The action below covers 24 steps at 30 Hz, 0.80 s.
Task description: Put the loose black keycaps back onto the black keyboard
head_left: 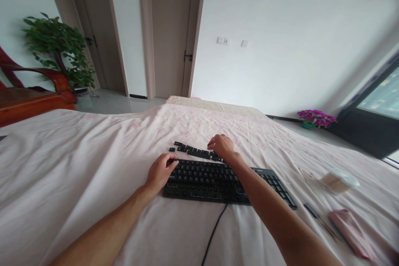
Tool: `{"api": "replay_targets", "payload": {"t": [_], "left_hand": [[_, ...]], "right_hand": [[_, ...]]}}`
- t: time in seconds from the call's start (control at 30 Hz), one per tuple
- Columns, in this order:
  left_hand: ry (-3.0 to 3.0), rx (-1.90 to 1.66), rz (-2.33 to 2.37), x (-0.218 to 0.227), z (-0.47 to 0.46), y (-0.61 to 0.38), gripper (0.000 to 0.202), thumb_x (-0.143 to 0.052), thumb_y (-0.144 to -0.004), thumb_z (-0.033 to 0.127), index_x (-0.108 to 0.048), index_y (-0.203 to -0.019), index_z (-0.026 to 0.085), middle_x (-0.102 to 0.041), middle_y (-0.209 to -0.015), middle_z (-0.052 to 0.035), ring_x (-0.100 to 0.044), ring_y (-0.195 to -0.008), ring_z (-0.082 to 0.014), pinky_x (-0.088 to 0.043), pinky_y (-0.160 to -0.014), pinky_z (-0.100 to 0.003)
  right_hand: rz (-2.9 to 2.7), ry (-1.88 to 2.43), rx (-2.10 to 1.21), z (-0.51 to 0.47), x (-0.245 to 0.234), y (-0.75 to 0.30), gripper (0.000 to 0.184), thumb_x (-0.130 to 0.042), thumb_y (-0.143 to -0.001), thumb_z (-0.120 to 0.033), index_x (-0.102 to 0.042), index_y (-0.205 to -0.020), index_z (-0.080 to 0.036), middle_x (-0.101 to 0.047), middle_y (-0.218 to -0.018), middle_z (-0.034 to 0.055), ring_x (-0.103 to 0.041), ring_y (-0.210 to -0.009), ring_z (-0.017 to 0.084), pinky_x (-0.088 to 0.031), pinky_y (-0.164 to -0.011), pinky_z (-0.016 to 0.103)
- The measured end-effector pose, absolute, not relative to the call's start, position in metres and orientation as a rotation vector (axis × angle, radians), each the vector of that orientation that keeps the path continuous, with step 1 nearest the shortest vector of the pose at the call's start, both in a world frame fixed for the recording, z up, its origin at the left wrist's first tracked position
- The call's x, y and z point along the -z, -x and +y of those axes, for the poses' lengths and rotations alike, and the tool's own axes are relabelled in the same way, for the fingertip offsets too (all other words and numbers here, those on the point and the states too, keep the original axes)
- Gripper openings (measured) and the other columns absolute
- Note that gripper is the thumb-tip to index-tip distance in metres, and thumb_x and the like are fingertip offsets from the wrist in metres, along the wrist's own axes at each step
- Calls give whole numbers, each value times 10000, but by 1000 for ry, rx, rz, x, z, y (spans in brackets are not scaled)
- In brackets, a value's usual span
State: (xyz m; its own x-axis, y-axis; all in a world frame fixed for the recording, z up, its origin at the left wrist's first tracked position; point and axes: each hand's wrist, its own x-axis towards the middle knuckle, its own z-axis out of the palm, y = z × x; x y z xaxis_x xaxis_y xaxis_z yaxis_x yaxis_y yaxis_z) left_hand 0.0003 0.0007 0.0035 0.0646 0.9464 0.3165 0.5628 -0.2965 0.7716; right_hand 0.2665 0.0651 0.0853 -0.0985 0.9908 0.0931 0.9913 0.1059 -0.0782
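A black keyboard [199,174] lies on the cloth, its cable [215,224] running toward me. Along its near edge the key places are bare of caps. My left hand [162,170] grips the keyboard's far left corner, thumb on top and fingers curled at the edge. Beyond the keyboard, loose black keycaps [198,154] lie in rough rows, with one keycap [172,149] apart at the left. Over the right end of these rows is my right hand [222,144], fingers pinched, with a small dark keycap [208,146] showing at the fingertips. My right forearm hides part of the keyboard.
At right on the pink-white cloth [124,153] lie a clear round container of cotton swabs [339,181], a dark-handled thin tool [321,218] and a folded pink cloth [352,232]. A wooden chair [59,87] stands at left, purple flowers [316,117] on the floor at right.
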Motion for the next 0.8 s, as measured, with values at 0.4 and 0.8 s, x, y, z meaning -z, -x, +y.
{"api": "replay_targets", "payload": {"t": [0.4,0.8], "left_hand": [[-1931,-1154,1492,-1,1,0,196,-547,-835,342,-654,-959,234,-689,-1009,-19,-643,-947,-189,-489,-879,-319],[-1923,-1132,1504,1,1,1,192,-545,-837,343,-645,-958,233,-687,-1028,-24,-645,-943,-198,-493,-884,-327]], "right_hand": [[-2295,1747,-224,-56,-89,-287,177,-621,-824,-321,-747,-940,-277,-699,-925,-21,-631,-854,149,-406,-722,239],[-2402,1884,-17,-78,-77,-277,187,-585,-877,-278,-735,-988,-287,-710,-952,4,-652,-893,174,-415,-719,242]]}}
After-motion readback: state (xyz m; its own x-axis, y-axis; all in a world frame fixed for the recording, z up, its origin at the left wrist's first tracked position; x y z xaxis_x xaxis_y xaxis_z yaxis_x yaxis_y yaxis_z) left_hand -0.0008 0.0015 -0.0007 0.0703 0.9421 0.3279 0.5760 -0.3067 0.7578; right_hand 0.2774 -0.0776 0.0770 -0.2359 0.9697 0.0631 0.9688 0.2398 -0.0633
